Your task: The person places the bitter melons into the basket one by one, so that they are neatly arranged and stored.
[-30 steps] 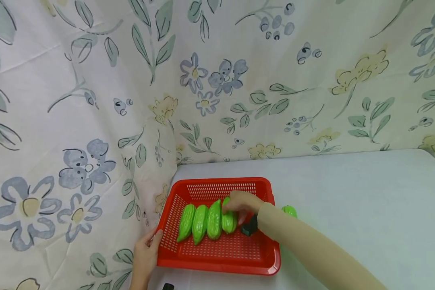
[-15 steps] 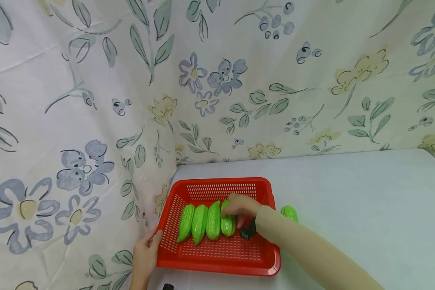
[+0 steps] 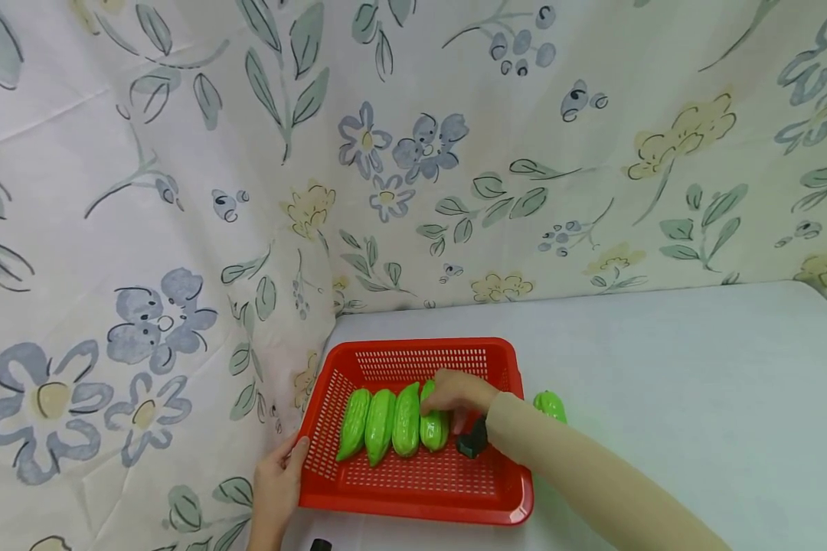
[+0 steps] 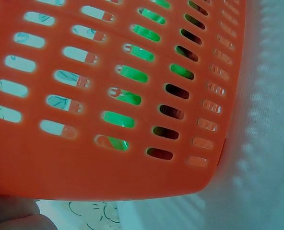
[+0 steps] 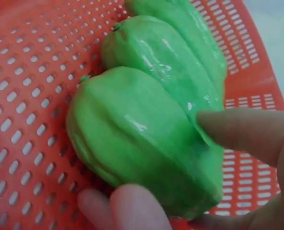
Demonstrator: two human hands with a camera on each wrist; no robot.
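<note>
A red perforated plastic basket (image 3: 413, 511) stands on the white table, with several glossy green bitter melons (image 3: 380, 427) lying side by side in it. My left hand (image 3: 276, 482) grips the basket's left rim, thumb on top. Inside the basket my right hand (image 3: 462, 392) holds the rightmost bitter melon (image 3: 433, 431), partly hiding its upper end. From the right wrist view, fingers and thumb sit on opposite sides of that bitter melon (image 5: 127, 129), which rests against its neighbour. The left wrist view shows the basket wall (image 4: 84, 167) from outside and a bit of my left hand (image 4: 19, 218).
Another green bitter melon (image 3: 550, 404) lies on the table just right of the basket, partly behind my right sleeve (image 3: 579, 474). Floral curtain cloth (image 3: 455, 153) hangs at the back and left. White table surface (image 3: 696, 398) stretches to the right. A small black object (image 3: 320, 545) shows at the bottom edge.
Over the last second my right hand has shifted slightly down with the rightmost bitter melon, whose lower end has moved a little left. The left hand and basket stay in place.
</note>
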